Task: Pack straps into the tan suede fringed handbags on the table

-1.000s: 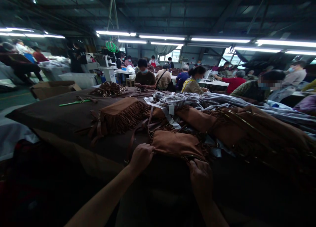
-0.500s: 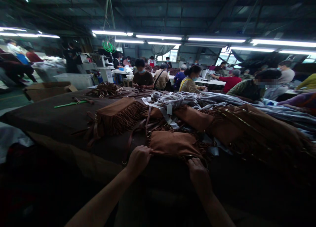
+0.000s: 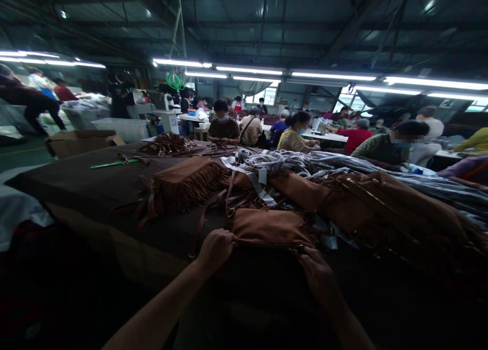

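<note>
A tan suede bag with fringe [image 3: 270,228] lies flat near the front of the table, its lower edge trimmed with a thin metal line. My left hand [image 3: 216,249] grips the bag's left end, and my right hand [image 3: 315,275] holds its lower right edge. Dark leather straps run from the bag up into a tangle of fittings. Just beyond my left hand lies a second fringed suede bag [image 3: 186,183]. To the right, several more tan fringed pieces [image 3: 343,202] are heaped together.
The dark brown cloth-covered table [image 3: 76,187] also holds a pile of fringed straps [image 3: 168,144], a green-handled tool [image 3: 112,164] and a heap of grey straps [image 3: 290,162]. A cardboard box [image 3: 80,142] stands beyond its left edge. Co-workers sit at benches across the hall.
My right hand has shifted slightly right along the bag's lower edge, and the bag has moved little. The whole scene sits slightly lower in the view as my head has tilted.
</note>
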